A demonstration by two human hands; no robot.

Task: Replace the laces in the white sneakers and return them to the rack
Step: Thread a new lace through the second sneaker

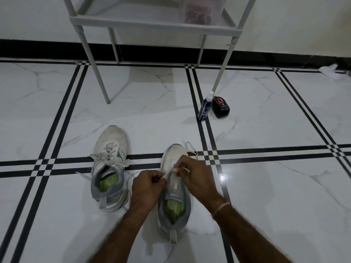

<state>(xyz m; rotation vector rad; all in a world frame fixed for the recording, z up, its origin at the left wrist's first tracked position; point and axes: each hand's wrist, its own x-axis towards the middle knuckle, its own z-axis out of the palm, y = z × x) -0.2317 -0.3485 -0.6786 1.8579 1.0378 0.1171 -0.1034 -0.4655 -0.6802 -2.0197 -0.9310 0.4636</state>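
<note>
White lacing crosses the left sneaker (110, 160) (ends loose). Left hand (146, 186) and right hand (195, 175) pinch the lace (168, 175) on the right sneaker (174, 151), near on the floor (266, 186); tying and the far rack (152, 25) probably remain.

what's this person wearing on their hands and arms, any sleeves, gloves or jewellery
The left forearm and right forearm are bare, with no sleeves in view. The left hand and right hand wear no gloves. A thin pale band circles the right wrist.
</note>
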